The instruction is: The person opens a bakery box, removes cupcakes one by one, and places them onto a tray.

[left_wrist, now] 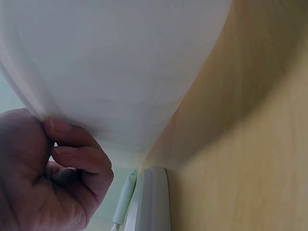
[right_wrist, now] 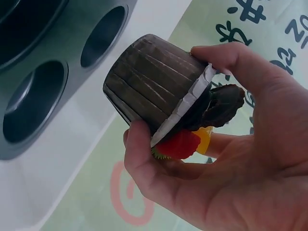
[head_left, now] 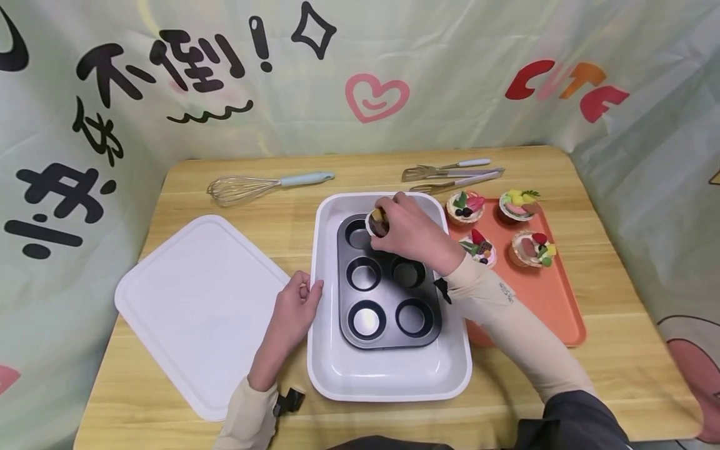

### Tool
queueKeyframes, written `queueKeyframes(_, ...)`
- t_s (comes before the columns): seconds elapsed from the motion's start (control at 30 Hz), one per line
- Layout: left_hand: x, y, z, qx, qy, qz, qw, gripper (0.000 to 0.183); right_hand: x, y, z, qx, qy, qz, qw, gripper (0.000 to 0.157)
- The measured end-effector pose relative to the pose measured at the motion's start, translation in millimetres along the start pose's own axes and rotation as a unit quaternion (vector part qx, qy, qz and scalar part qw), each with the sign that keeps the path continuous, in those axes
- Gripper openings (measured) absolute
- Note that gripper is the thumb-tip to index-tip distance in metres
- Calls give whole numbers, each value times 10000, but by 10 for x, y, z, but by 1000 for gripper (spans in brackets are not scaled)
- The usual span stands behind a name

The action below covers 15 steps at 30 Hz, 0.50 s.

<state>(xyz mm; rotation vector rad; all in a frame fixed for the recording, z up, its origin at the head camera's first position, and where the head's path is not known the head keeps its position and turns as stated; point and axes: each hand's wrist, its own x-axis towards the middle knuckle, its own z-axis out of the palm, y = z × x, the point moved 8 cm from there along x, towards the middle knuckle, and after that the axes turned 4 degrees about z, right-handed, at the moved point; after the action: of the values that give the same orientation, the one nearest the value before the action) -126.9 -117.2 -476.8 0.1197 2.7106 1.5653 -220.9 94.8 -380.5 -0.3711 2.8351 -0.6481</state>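
Note:
My right hand [head_left: 413,234] holds a cupcake [head_left: 378,224] over the far end of a dark muffin tin [head_left: 384,299]. In the right wrist view the cupcake [right_wrist: 151,79] is tilted, its pleated brown cup pinched between thumb and fingers. Red, yellow and dark toppings show beneath its white rim. The tin lies inside a white rectangular tub [head_left: 388,385], and several of its wells show bare bottoms. At the tub's left side my left hand [head_left: 294,311] pinches the rim with curled fingers. The left wrist view shows that hand [left_wrist: 57,178] against the tub's outer wall [left_wrist: 115,62].
Right of the tub, an orange tray [head_left: 542,300] carries several decorated cupcakes, including a fruit-topped one [head_left: 529,249]. A white lid-like board [head_left: 202,312] lies at the left. Behind are a whisk [head_left: 306,179] and several utensils with pale handles [head_left: 474,163]. A printed curtain [head_left: 450,94] backs the table.

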Motion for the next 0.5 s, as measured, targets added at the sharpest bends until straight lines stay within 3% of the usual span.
queueKeyframes(0.23, 5, 7, 7, 51, -13, -3, 10000, 20, -139, 144, -199, 71, 341, 4, 9994, 49)
queueKeyframes(0.5, 2, 17, -1, 70, -22, -128, 9999, 20, -287, 306, -386, 200, 575, 278, 9978, 59)
